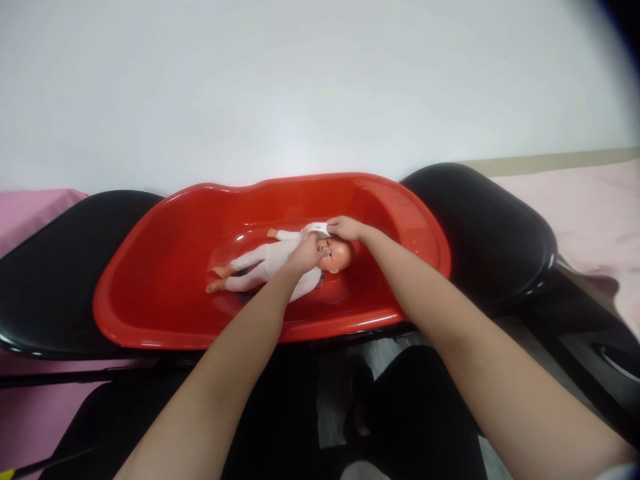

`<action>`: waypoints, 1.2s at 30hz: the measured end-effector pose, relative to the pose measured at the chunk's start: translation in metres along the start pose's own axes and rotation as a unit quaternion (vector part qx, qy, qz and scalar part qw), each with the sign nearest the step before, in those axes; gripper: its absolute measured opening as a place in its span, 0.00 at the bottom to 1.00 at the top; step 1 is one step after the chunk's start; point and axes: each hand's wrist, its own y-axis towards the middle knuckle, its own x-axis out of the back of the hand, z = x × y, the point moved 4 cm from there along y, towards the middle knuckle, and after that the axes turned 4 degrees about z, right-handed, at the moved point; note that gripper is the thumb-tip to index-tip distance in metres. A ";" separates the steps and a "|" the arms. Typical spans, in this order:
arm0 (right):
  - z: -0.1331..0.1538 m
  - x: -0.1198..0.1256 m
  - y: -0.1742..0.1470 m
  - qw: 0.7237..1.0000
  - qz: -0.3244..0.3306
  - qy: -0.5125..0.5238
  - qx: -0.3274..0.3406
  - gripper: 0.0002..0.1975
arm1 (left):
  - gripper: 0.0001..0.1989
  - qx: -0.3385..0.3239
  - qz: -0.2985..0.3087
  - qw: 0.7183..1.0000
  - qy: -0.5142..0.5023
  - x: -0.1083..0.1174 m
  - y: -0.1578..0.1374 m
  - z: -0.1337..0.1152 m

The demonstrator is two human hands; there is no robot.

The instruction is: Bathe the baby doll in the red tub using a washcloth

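A baby doll (284,257) in white clothing lies on its back inside a red baby bathtub (150,280), its bare head to the right and its feet to the left. Over the far side of the doll's face and neck, a small white object (319,229) with a dark mark spans between my hands; its kind is too small to tell. My right hand (346,227) pinches its right end beside the head. At its left end my left hand (305,253) is closed, the thumb close to the doll's face. The left fingers partly hide the doll's chin.
Black rounded chair seats or boards (480,233) flank the tub on both sides. Pink cloth (35,213) covers a surface at left, paler pink cloth (585,207) one at right. Behind the tub rises a white wall (280,87). My dark-clothed legs (420,407) are below the near rim.
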 end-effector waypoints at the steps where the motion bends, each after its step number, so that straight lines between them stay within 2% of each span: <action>1: 0.001 -0.001 0.000 1.000 0.003 0.025 0.004 0.06 | 0.20 0.023 -0.031 0.999 0.002 0.005 -0.002 -0.002; 3: 0.003 -0.002 0.000 0.998 0.007 0.061 0.007 0.06 | 0.21 0.056 -0.133 0.989 0.014 0.021 -0.006 -0.006; 5: 0.007 -0.003 -0.002 0.996 0.010 0.093 0.012 0.06 | 0.25 0.060 -0.239 0.969 0.033 0.037 -0.010 -0.010; 6: 0.010 -0.003 -0.004 0.994 0.011 0.107 0.017 0.07 | 0.26 0.050 -0.263 0.963 0.042 0.043 -0.011 -0.011; 7: 0.012 -0.003 -0.006 0.992 0.012 0.120 0.025 0.07 | 0.25 0.036 -0.254 0.965 0.049 0.045 -0.010 -0.012; 9: 0.018 -0.003 -0.009 0.987 0.016 0.151 0.044 0.09 | 0.16 0.008 -0.162 0.986 0.046 0.042 -0.005 -0.011; 11: 0.023 -0.003 -0.012 0.979 0.024 0.189 0.065 0.12 | 0.07 0.016 -0.071 0.997 0.034 0.036 -0.002 -0.008; 13: 0.026 -0.001 -0.013 0.973 0.020 0.216 0.084 0.13 | 0.07 0.066 -0.068 0.995 0.037 0.036 -0.003 -0.004; 15: 0.027 0.001 -0.013 0.972 0.014 0.209 0.105 0.17 | 0.07 0.121 -0.138 0.982 0.051 0.043 -0.006 -0.002; 17: 0.025 0.001 -0.013 0.982 0.020 0.152 0.109 0.24 | 0.05 0.147 -0.232 0.960 0.048 0.054 -0.011 -0.002; 20: 0.012 -0.003 -0.013 0.997 0.068 0.007 0.025 0.37 | 0.04 0.136 -0.363 0.922 0.001 0.073 -0.021 -0.003; 22: 0.004 -0.006 -0.014 0.989 0.126 -0.074 -0.029 0.42 | 0.04 0.118 -0.427 0.896 -0.036 0.084 -0.027 -0.003; 24: 0.000 -0.009 -0.016 0.976 0.172 -0.127 -0.042 0.45 | 0.04 0.116 -0.462 0.878 -0.052 0.091 -0.031 -0.001; 26: -0.002 -0.010 -0.016 0.969 0.180 -0.165 -0.041 0.48 | 0.05 0.143 -0.449 0.881 -0.040 0.093 -0.031 0.003; 28: -0.005 -0.009 -0.014 0.965 0.171 -0.191 -0.058 0.51 | 0.07 0.174 -0.398 0.900 -0.023 0.090 -0.027 0.009; 33: -0.015 -0.008 -0.008 0.967 0.189 -0.153 -0.076 0.46 | 0.07 0.175 -0.226 0.958 -0.031 0.067 -0.012 0.017; 36: -0.017 -0.005 -0.006 0.969 0.199 -0.119 -0.079 0.43 | 0.07 0.172 -0.158 0.969 -0.086 0.053 -0.008 0.018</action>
